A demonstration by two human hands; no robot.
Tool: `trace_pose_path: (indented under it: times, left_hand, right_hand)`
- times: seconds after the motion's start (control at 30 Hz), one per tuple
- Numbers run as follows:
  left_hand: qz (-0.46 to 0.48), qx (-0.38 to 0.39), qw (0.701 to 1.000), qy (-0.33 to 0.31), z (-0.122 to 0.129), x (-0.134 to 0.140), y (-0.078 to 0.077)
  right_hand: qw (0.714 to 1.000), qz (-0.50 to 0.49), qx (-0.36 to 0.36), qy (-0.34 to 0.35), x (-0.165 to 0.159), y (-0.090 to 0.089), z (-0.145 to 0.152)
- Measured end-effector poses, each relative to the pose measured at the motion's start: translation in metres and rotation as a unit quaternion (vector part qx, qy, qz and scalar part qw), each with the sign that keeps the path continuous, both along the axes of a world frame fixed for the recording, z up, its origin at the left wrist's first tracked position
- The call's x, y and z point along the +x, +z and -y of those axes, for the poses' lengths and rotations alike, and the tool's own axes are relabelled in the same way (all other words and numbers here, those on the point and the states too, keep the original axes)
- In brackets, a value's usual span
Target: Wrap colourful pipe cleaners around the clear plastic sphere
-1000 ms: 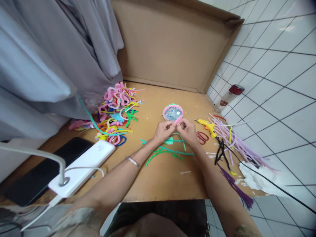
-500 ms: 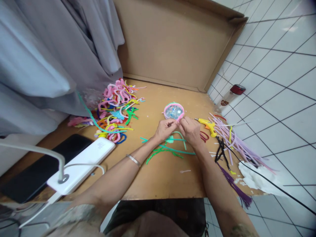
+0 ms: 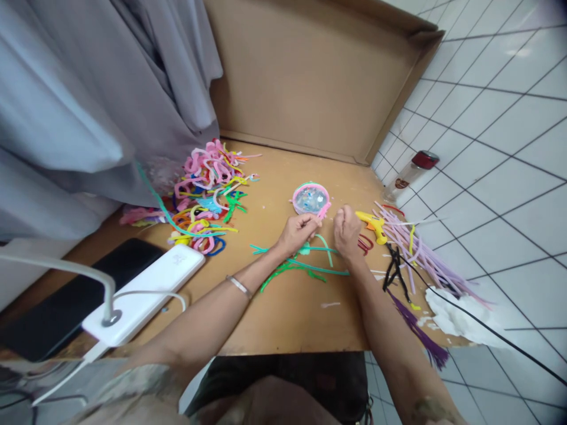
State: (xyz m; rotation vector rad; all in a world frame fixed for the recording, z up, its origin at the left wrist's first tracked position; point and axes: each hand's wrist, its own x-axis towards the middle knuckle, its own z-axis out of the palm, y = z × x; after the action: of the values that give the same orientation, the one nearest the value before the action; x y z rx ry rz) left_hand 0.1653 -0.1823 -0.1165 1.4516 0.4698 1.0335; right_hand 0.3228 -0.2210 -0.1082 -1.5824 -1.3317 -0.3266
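A small round clear container (image 3: 310,199) with a fuzzy pink rim stands mid-table, with bits of blue and white inside. At its near right edge, my left hand (image 3: 297,232) pinches the pink pipe cleaner (image 3: 325,210) where it joins the rim. My right hand (image 3: 346,229) is curled closed a little to the right, apart from the container. Whatever its fingers may hold is hidden. Just right of this hand lies a yellow glue gun (image 3: 374,227), its nozzle partly behind the knuckles. Green pipe cleaners (image 3: 287,268) lie under and between my forearms.
A heap of colourful pipe cleaners (image 3: 208,189) lies at left, near a white power bank (image 3: 146,295) and a black phone-like slab (image 3: 66,307). To the right are lilac pipe cleaners (image 3: 425,254), black pliers (image 3: 396,271), purple strands (image 3: 419,330) and a bottle (image 3: 405,180). Cardboard (image 3: 310,77) stands behind.
My right hand has drawn away from the container's pink edge to the right, and its fingers have curled in. My left hand keeps its pinch at the rim.
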Motion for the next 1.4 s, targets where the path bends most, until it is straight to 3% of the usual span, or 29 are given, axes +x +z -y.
trace_pose_path:
  times: [0.13,0.3,0.4,0.6,1.0,1.27,1.4]
  left_hand:
    - [0.004,-0.004,1.0,-0.019,-0.003,-0.003,0.001]
    - [-0.003,-0.014,0.999,-0.034,-0.006,-0.003,0.0]
    - [-0.009,-0.025,0.999,-0.045,-0.006,-0.002,-0.002]
    - [-0.024,-0.075,0.992,-0.1,-0.012,-0.001,-0.004]
    - [-0.027,-0.123,0.98,-0.155,-0.021,-0.002,-0.013]
    - [-0.079,-0.02,0.986,-0.147,-0.017,-0.004,-0.01]
    - [-0.119,0.02,0.983,-0.135,-0.015,-0.006,-0.006]
  right_hand:
    - [0.991,-0.117,-0.02,0.064,-0.015,0.0,0.0]
    - [0.942,-0.273,0.002,0.196,-0.017,0.008,0.002]
    - [0.925,-0.304,-0.016,0.226,-0.021,0.01,0.002]
    - [0.916,-0.354,0.011,0.188,-0.019,0.005,-0.003]
    - [0.854,-0.491,0.11,0.134,0.022,0.005,-0.011]
    - [0.849,-0.503,0.102,0.126,0.032,-0.001,-0.012]
    - [0.831,-0.539,0.08,0.112,0.031,0.005,-0.01]
